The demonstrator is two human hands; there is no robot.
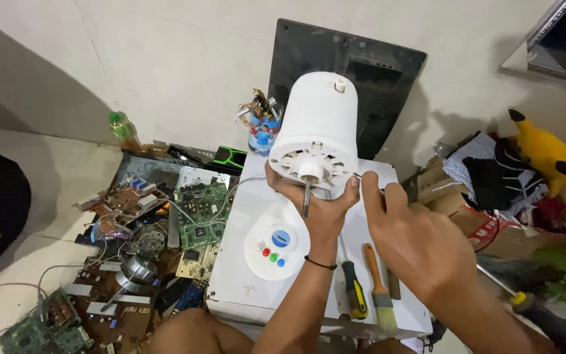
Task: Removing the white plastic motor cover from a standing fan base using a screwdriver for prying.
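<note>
A round blue label (280, 238) marks the white base (275, 249) on the worktop (244, 275); left hand (316, 203) cups the fan motor (319, 128), right hand (411, 239) pinches something small at its rim.

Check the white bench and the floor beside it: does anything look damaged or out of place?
The white cylindrical fan motor housing is off its stand, tilted and propped by the left hand, bare metal shaft showing. Its round white base with coloured buttons lies separately. Loose green circuit boards litter the floor at left.

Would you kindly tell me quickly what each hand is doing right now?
Left hand: closed, holding the white motor housing.
Right hand: fingers pinching something thin at the housing's edge; cannot tell what.
</note>
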